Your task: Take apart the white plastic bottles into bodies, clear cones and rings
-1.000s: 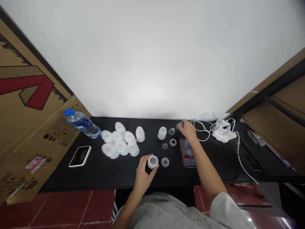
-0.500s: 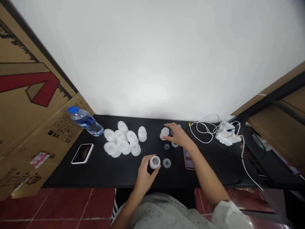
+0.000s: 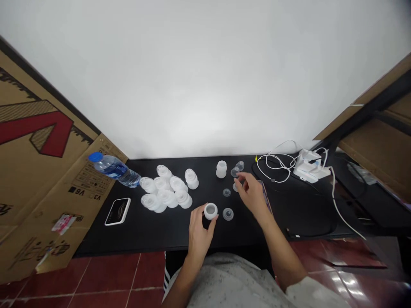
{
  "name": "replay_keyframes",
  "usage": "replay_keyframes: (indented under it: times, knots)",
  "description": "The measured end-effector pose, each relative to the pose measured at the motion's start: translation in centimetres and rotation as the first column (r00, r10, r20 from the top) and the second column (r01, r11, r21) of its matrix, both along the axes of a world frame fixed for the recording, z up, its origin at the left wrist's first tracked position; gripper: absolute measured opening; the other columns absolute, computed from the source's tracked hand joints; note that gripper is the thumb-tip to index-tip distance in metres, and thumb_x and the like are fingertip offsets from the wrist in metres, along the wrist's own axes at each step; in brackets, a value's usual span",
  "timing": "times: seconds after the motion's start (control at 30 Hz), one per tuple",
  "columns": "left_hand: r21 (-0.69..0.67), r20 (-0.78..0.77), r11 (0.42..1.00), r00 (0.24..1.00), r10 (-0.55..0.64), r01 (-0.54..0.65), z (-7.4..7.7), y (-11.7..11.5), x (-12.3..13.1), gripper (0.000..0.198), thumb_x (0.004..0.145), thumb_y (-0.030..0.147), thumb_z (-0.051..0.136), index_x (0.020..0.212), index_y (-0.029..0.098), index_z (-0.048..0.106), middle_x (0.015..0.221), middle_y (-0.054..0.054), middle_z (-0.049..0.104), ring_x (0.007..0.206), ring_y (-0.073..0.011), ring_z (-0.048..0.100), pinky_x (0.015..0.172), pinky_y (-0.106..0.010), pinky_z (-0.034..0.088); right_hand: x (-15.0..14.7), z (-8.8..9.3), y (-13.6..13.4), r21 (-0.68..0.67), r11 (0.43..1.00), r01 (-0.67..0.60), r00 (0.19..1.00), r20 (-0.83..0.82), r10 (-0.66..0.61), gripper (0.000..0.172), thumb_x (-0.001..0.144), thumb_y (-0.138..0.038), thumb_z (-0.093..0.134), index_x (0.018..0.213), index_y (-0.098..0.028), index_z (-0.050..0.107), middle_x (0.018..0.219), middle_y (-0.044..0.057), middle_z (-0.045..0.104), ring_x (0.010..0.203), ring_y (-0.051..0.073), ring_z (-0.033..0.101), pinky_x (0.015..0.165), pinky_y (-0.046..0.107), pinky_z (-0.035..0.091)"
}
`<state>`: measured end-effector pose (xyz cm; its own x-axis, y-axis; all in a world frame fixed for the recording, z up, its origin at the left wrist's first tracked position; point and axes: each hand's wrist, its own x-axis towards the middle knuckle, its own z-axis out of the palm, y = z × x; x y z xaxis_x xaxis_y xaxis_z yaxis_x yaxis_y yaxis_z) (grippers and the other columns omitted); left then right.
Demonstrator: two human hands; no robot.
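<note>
A black surface [image 3: 305, 214] runs between sheets of cardboard [image 3: 35, 192], with a cluster of white plastic cups [image 3: 165, 190] left of its middle. Left of the cluster lie a blue-capped water bottle [image 3: 114, 169] and a white-framed tablet [image 3: 117, 211]; far right of it sits a white charger [image 3: 310, 167] in looped cable. Right of the cluster, the person's left hand [image 3: 199, 233] closes around a single white cup [image 3: 210, 211]. Farther right, the right hand [image 3: 252, 194], fingers [image 3: 240, 176] curled, is among small clear discs [image 3: 235, 172]; whether it grips one cannot be told.
</note>
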<state>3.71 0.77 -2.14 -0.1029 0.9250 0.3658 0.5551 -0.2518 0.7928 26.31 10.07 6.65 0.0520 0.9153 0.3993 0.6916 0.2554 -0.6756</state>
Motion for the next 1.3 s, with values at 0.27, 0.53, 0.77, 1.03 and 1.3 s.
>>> replay_keyframes:
  times: [0.27, 0.53, 0.77, 1.03, 1.3]
  knots:
    - [-0.087, -0.024, 0.995, 0.999, -0.046, 0.044, 2.2, 6.7, 2.9, 0.063, 0.11, 0.035, 0.059, 0.167, 0.018, 0.037, 0.165, -0.022, 0.052, 0.153, -0.0381, 0.055, 0.121, -0.058, 0.051, -3.9, -6.3, -10.3, -0.124, 0.992, -0.009, 0.999, 0.04, 0.014, 0.039, 0.11, -0.046, 0.059, 0.139, -0.021, 0.066, 0.101, 0.009, 0.07, 0.071, 0.021, 0.07, 0.066, 0.033, 0.061]
    - [-0.07, 0.085, 0.994, 0.994, -0.074, 0.08, 2.2, 9.0, 3.4, 0.079, 0.109, 0.04, 0.062, 0.173, 0.018, 0.019, 0.164, -0.024, 0.052, 0.151, -0.0336, 0.057, 0.119, -0.052, 0.053, -3.2, -7.7, -9.3, -0.091, 0.994, -0.059, 0.998, -0.03, 0.057, 0.024, 0.113, -0.036, 0.052, 0.116, -0.023, 0.073, 0.095, 0.007, 0.071, 0.076, 0.019, 0.073, 0.069, 0.029, 0.062]
    - [-0.15, 0.003, 0.967, 0.978, -0.207, 0.205, 1.5, 0.2, 1.8, 0.03, 0.112, 0.038, 0.058, 0.135, 0.022, 0.068, 0.12, -0.013, 0.073, 0.102, -0.0238, 0.074, 0.085, -0.036, 0.063, -2.3, -8.0, -9.5, -0.116, 0.988, -0.099, 0.935, -0.351, 0.053, 0.021, 0.108, -0.041, 0.063, 0.114, -0.024, 0.073, 0.095, 0.006, 0.078, 0.073, 0.02, 0.073, 0.069, 0.032, 0.064]
    - [-0.118, 0.108, 0.949, 0.954, -0.28, 0.292, 1.1, 0.0, 1.7, 0.029, 0.111, 0.037, 0.059, 0.133, 0.024, 0.073, 0.139, -0.012, 0.076, 0.129, -0.0288, 0.075, 0.11, -0.046, 0.063, -2.6, -8.8, -9.6, -0.128, 0.958, -0.256, 0.916, -0.348, 0.198, 0.019, 0.107, -0.034, 0.064, 0.121, -0.025, 0.073, 0.108, 0.007, 0.082, 0.083, 0.022, 0.079, 0.079, 0.035, 0.068]
    - [-0.187, 0.211, 0.96, 0.963, -0.169, 0.21, 0.0, -0.2, 1.0, 0.041, 0.112, 0.048, 0.056, 0.14, 0.021, 0.071, 0.134, -0.014, 0.08, 0.118, -0.0294, 0.081, 0.098, -0.042, 0.069, -4.5, -8.8, -8.7, -0.071, 0.929, -0.363, 0.893, -0.312, 0.325, 0.016, 0.11, -0.03, 0.057, 0.108, -0.025, 0.073, 0.098, 0.006, 0.08, 0.089, 0.022, 0.079, 0.084, 0.034, 0.065]
